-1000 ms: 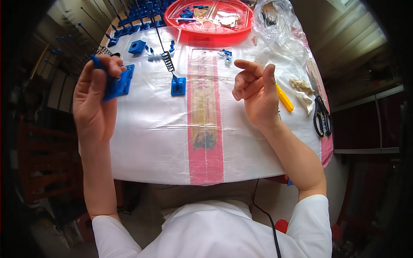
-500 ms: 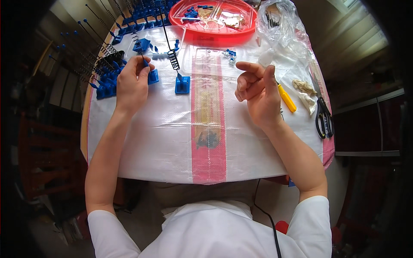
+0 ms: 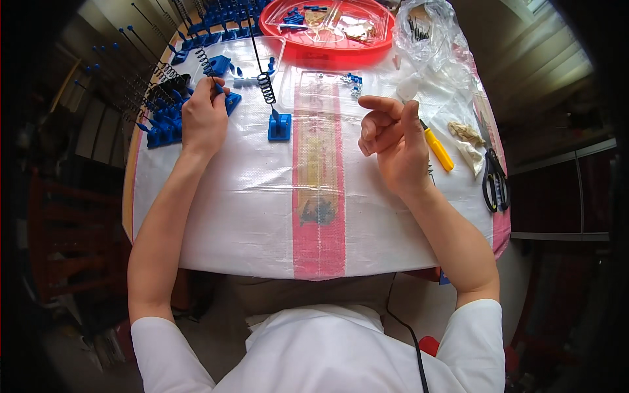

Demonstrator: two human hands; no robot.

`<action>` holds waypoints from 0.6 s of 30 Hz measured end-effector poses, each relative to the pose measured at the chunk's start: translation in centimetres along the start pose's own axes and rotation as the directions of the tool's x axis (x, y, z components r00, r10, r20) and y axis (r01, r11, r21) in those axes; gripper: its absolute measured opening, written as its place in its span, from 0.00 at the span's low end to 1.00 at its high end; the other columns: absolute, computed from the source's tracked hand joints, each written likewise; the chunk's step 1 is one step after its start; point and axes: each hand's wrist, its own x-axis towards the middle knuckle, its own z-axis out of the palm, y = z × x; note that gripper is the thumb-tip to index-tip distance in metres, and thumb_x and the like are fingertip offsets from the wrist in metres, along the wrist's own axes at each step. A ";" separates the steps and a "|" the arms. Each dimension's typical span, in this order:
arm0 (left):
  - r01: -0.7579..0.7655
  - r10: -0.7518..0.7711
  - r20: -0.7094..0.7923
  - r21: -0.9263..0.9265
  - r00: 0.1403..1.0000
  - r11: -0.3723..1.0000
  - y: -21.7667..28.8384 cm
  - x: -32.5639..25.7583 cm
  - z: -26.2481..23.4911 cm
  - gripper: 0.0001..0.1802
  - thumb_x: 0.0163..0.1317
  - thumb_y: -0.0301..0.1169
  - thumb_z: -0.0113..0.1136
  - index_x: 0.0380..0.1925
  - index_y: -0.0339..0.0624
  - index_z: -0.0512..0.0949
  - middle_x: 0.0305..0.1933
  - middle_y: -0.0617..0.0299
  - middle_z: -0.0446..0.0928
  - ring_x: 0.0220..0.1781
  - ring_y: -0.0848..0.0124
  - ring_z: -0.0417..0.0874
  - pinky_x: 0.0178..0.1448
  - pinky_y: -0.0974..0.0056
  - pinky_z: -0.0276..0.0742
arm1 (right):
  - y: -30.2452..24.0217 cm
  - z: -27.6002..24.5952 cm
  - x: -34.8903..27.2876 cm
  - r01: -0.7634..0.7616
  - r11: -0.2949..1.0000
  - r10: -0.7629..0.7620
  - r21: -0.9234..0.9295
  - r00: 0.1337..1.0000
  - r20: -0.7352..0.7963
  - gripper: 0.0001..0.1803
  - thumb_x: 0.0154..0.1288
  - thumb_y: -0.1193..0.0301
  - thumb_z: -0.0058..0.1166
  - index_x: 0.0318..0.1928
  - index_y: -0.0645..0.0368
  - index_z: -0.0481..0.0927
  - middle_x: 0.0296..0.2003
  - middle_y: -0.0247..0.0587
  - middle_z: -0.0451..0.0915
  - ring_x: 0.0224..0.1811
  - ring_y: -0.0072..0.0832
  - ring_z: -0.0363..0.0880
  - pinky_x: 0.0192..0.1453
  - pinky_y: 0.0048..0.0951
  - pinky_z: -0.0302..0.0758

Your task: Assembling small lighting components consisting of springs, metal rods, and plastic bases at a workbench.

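Left hand: your left hand is pinched shut on a thin black rod with a spring, its lower end at a small blue base under your fingertips.
Rod axis: the rod runs up and away to the left from the pinch, tilted rather than upright.
Right hand: your right hand is lifted, fingers loosely curled and apart, holding nothing as far as the view shows.
Nearer hand: the left is on the piece; the right is well apart, across the pink stripe.
Neighbour: 1 finished blue base with a spring rod stands between your hands, nearer the left.
Stock: a row of blue bases lies just left of your left hand.
Surface: a white woven sheet covers the table.
Room: a red tray sits at the far edge; a yellow-handled tool and black scissors lie to your right.
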 end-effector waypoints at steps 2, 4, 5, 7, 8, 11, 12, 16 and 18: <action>-0.015 0.015 -0.015 0.027 1.000 1.000 -0.2 0.0 0.1 0.08 0.65 0.21 0.54 0.44 0.35 0.75 0.42 0.48 0.84 0.45 0.57 0.87 0.49 0.60 0.80 | 0.0 0.1 0.0 -0.001 1.000 0.001 -0.003 1.000 0.000 0.39 0.76 0.40 0.31 0.53 0.69 0.76 0.25 0.36 0.74 0.25 0.21 0.69 0.33 0.24 0.68; -0.031 0.033 -0.029 0.066 0.999 0.997 -0.5 0.2 0.1 0.10 0.65 0.22 0.56 0.45 0.35 0.75 0.42 0.47 0.84 0.45 0.54 0.87 0.48 0.58 0.81 | 0.0 0.2 0.0 -0.007 1.000 0.007 -0.003 1.000 -0.002 0.40 0.76 0.40 0.31 0.53 0.69 0.77 0.25 0.36 0.74 0.25 0.21 0.69 0.33 0.24 0.68; -0.040 0.044 -0.037 0.093 0.998 0.995 -0.8 0.4 0.1 0.11 0.64 0.22 0.57 0.46 0.34 0.76 0.42 0.46 0.84 0.45 0.53 0.87 0.48 0.58 0.81 | 0.0 0.3 0.0 -0.005 1.000 0.005 -0.006 1.000 -0.001 0.40 0.76 0.40 0.31 0.52 0.69 0.77 0.25 0.36 0.74 0.25 0.21 0.69 0.33 0.24 0.68; -0.040 0.045 -0.028 0.146 0.999 0.989 -0.6 0.3 0.0 0.13 0.64 0.22 0.58 0.49 0.33 0.75 0.43 0.44 0.83 0.46 0.51 0.86 0.49 0.56 0.81 | 0.0 0.3 0.0 0.000 1.000 0.000 -0.013 1.000 -0.001 0.40 0.76 0.40 0.31 0.52 0.68 0.77 0.25 0.36 0.74 0.25 0.21 0.69 0.33 0.24 0.68; -0.032 0.035 -0.013 0.172 0.999 0.985 -0.3 0.2 -0.1 0.15 0.63 0.22 0.58 0.50 0.32 0.75 0.44 0.42 0.83 0.47 0.50 0.86 0.50 0.56 0.81 | 0.0 0.2 -0.1 0.002 1.000 -0.002 -0.016 1.000 0.000 0.40 0.76 0.40 0.31 0.52 0.68 0.77 0.25 0.36 0.74 0.25 0.21 0.69 0.33 0.24 0.68; -0.069 0.073 -0.013 0.219 0.997 0.973 0.6 -1.2 -0.5 0.20 0.63 0.23 0.59 0.55 0.29 0.73 0.48 0.38 0.81 0.50 0.46 0.84 0.54 0.55 0.79 | 0.1 0.1 -0.1 0.005 1.000 -0.005 -0.017 1.000 0.004 0.40 0.76 0.40 0.31 0.52 0.68 0.77 0.25 0.36 0.74 0.25 0.21 0.69 0.33 0.24 0.68; -0.090 0.097 -0.020 0.230 0.995 0.969 0.8 -1.9 -0.8 0.21 0.63 0.23 0.59 0.56 0.29 0.72 0.49 0.37 0.80 0.52 0.45 0.83 0.55 0.54 0.78 | 0.2 0.2 -0.1 0.004 1.000 -0.004 -0.017 1.000 0.005 0.40 0.76 0.40 0.31 0.52 0.68 0.77 0.25 0.36 0.74 0.25 0.21 0.69 0.33 0.24 0.68; -0.198 0.167 0.130 0.277 0.977 0.940 2.2 -5.1 -3.2 0.23 0.67 0.23 0.55 0.62 0.32 0.69 0.62 0.38 0.72 0.62 0.46 0.76 0.63 0.56 0.73 | 0.1 0.0 -0.1 0.001 1.000 -0.001 -0.022 1.000 0.009 0.40 0.76 0.40 0.31 0.52 0.68 0.77 0.25 0.37 0.74 0.25 0.21 0.69 0.33 0.23 0.68; -0.256 0.183 0.243 0.316 0.953 0.914 4.0 -6.2 -4.1 0.24 0.67 0.24 0.55 0.63 0.33 0.70 0.64 0.38 0.69 0.64 0.46 0.73 0.66 0.54 0.70 | 0.1 0.0 -0.1 -0.009 1.000 0.009 -0.023 1.000 0.006 0.39 0.76 0.40 0.31 0.52 0.68 0.77 0.25 0.37 0.75 0.25 0.21 0.69 0.33 0.23 0.68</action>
